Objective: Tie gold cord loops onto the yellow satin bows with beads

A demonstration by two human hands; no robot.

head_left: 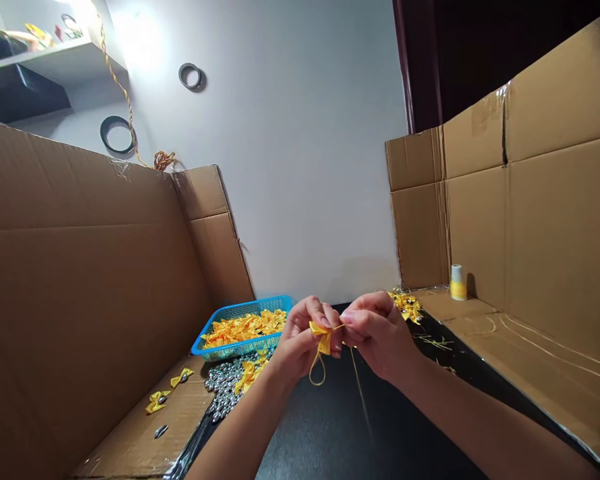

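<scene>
Between the fingers of my left hand is a small yellow ribbon bow. A loop of yellow thread hangs below the bow. My right hand is close beside it, thumb and forefinger pinched on the thread, which runs taut from the bow. A loose thread end trails down from the right hand over the black table. Both hands are raised above the tabletop, their fingertips nearly touching. The fingers hide part of the bow.
A blue basket of yellow bows stands at the left, with silver beads before it. More bows lie at the right, near thread scraps. A thread spool stands by the cardboard wall; another cardboard wall rises at left.
</scene>
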